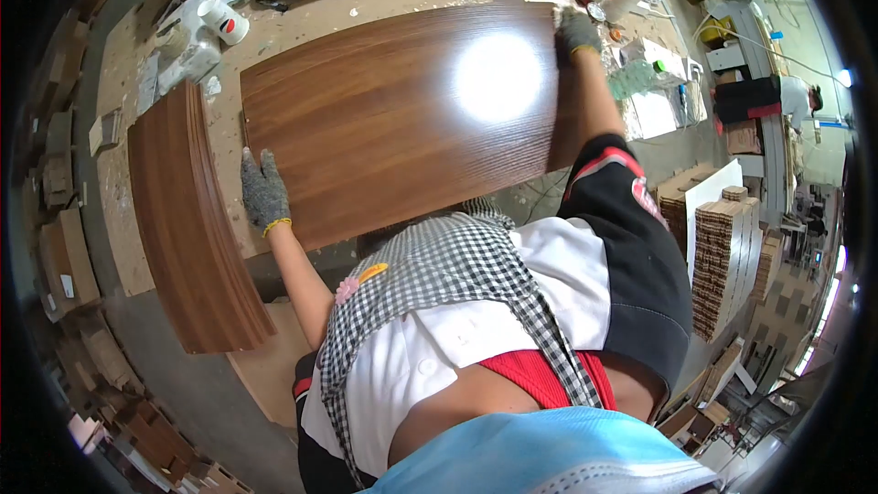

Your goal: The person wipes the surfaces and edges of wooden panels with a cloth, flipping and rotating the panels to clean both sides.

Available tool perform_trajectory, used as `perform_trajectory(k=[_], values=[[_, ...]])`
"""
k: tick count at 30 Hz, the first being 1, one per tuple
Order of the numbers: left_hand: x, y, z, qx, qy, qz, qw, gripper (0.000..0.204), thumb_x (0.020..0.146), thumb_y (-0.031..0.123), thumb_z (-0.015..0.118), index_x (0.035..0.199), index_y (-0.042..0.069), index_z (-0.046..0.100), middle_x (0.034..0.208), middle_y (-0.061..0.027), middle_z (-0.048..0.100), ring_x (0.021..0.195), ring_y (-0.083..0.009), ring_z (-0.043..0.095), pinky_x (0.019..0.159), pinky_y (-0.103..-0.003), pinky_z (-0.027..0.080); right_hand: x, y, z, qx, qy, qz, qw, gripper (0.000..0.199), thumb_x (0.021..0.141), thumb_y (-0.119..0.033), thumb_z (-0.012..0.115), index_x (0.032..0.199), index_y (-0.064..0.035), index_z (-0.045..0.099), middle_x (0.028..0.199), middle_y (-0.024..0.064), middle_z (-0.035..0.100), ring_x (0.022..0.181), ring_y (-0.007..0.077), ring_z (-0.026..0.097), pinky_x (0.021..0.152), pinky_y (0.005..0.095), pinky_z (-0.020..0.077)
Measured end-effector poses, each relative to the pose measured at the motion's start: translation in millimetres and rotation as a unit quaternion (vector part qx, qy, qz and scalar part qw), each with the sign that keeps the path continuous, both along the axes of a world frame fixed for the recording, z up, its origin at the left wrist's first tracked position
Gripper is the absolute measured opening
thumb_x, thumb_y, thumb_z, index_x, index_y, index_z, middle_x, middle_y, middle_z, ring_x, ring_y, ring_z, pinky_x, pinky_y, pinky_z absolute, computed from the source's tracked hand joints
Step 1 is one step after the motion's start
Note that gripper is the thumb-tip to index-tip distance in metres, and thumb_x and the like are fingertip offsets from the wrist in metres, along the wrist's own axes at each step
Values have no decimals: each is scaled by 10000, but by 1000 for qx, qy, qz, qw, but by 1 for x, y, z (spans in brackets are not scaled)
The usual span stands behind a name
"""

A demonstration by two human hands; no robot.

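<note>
A large brown wood-grain panel [384, 119] lies flat in front of me, with a bright light reflected on its right half. My left hand [265, 190], in a grey knit glove with a yellow cuff, rests at the panel's left edge, its fingers stretched out and apart. My right hand [578, 33], gloved alike, reaches to the far right corner and is closed over the edge there. Its fingertips are partly hidden; a pale scrap lies beside them, and I cannot tell if they touch it. Left of my left hand is a stack of narrower brown panels [187, 229].
The worktable [274, 37] is stained and scattered with debris. A white cup [223, 20] stands at the far left. Jars, a green-capped plastic bottle [636, 79] and white boxes crowd the right side. Stacked boards [722, 256] stand to my right; another person [768, 99] is farther off.
</note>
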State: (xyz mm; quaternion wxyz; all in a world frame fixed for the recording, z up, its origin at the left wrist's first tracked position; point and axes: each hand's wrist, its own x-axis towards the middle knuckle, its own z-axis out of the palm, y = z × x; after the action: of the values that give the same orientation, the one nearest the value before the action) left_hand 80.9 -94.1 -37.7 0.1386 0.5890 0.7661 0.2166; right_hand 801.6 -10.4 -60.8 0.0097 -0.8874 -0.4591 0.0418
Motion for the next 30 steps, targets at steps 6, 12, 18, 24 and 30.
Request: perform_trajectory(k=[6,12,18,24,30], values=[[-9,-8,-7,11,19,23,999,642,1038,470,444,1443,-28,461,1477,-248,475,1372,-381,444,1142,-426,354,-72,-20,98,20,-78,173,982,445,928,-492,528,1085,-123,723,1057,203,712,978,377,688,866,494,532],[-10,-5,-5,-60,6,10,998,650,1057,457,393,1495,-23,404,1549,-222,403,1413,-347,405,1188,-372,278,-338,-149,103,115,117,481,861,271,876,-343,636,1058,-142,643,1114,149,601,1110,293,548,1027,488,394],[-15,-6,-14,-56,-17,38,998,634,1058,455,403,1488,-10,424,1546,-203,417,1390,-331,436,1173,-359,306,-159,-211,48,204,-77,230,949,422,862,-111,525,1276,-102,608,1387,136,487,1366,334,417,1094,518,368],[-25,-8,-24,-21,30,25,999,661,1053,508,393,1450,-14,471,1506,-207,462,1371,-350,463,1155,-382,348,52,-283,15,39,24,-167,985,410,963,-415,481,1132,-119,709,1161,182,684,1087,397,632,934,470,500],[-14,-4,-11,-38,2,20,999,659,1054,499,382,1463,-12,451,1525,-213,437,1396,-355,428,1170,-397,319,65,-197,118,373,-214,-26,902,339,954,-412,509,1057,-158,708,1013,195,689,948,411,647,798,522,517]])
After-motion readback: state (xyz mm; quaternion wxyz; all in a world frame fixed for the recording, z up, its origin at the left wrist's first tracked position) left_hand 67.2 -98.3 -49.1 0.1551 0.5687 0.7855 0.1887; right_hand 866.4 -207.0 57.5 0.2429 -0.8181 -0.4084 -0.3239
